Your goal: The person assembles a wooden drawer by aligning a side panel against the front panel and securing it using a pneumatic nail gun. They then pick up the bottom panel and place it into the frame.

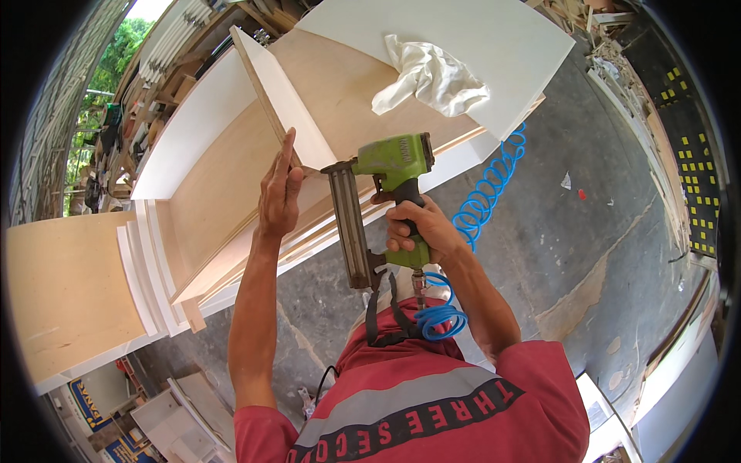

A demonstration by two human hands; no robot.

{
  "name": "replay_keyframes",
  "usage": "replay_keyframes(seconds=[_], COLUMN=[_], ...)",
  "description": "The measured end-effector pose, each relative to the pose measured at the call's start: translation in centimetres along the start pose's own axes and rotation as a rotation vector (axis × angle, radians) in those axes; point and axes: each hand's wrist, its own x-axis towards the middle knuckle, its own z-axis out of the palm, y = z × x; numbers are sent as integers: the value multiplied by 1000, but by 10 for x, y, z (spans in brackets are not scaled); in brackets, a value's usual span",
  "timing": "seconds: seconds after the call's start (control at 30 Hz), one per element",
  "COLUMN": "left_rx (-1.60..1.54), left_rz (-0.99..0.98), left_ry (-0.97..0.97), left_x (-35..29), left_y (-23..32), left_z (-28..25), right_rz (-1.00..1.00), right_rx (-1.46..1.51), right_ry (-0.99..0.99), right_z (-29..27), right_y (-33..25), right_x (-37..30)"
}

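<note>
My right hand (423, 230) is wrapped round the black grip of a green pneumatic nail gun (394, 158). The gun's nose meets the near end of an upright white divider board (282, 96) in a wooden cabinet frame (224, 158). From the base of the grip runs a coiled blue air hose (488, 189). My left hand (279, 189) lies flat, fingers stretched out, against the left side of the divider's end, just left of the gun's nose. The gun's long magazine (352, 228) points down toward my body.
A white panel (502, 46) with a crumpled white cloth (432, 77) lies over the cabinet's far right. On the left stands a plywood panel (69, 285). Wood scraps (602, 54) pile at the far right, beyond the grey concrete floor (556, 224). More timber is stacked at the back left.
</note>
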Motion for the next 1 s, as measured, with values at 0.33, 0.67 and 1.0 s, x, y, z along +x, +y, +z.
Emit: replay_keyframes(seconds=[0.33,0.67,1.0], left_rx=[326,240,254], left_rz=[-21,-14,41], left_ry=[51,-5,187], left_x=[0,-1,-3], left_y=[-3,-2,7], left_z=[20,8,7], right_rz=[-152,-221,-122], right_rx=[-314,-811,-560], right_ry=[250,453,269], right_z=[-10,14,-40], right_y=[-45,-161,-309], right_x=[-40,-49,100])
